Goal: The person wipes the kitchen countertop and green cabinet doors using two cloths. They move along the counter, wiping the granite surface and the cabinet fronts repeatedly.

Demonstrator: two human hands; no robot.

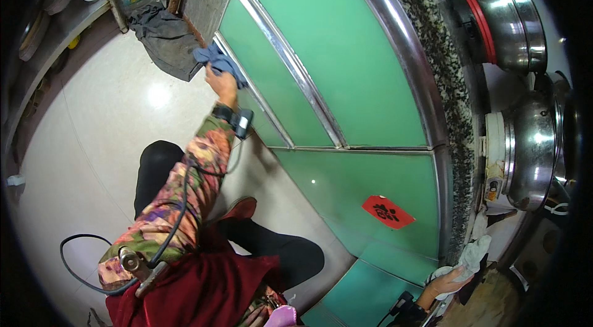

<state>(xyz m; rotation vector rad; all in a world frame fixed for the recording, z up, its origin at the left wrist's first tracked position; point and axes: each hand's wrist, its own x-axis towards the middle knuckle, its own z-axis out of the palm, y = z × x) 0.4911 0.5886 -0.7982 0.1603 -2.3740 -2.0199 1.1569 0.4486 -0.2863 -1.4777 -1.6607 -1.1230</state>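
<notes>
My left hand (222,83), in a floral sleeve, grips a blue cloth (217,59). The cloth presses on the metal-trimmed lower edge of a green glass cabinet front (333,49), close to the floor. Near the lower right, my right hand (444,283) rests at the countertop edge with its fingers around a pale cloth (475,255). A black device (243,124) is strapped to my left wrist, and a similar one (402,303) to the right. A grey cloth (164,42) lies in the corner just beyond the blue one.
Steel pots (507,21) stand on the speckled stone countertop (431,44). A shelf (88,18) with stacked bowls curves along the left. A black cable (180,215) runs along my left sleeve. My bent knees (296,253) and a red paper (388,212) on the cabinet are close by.
</notes>
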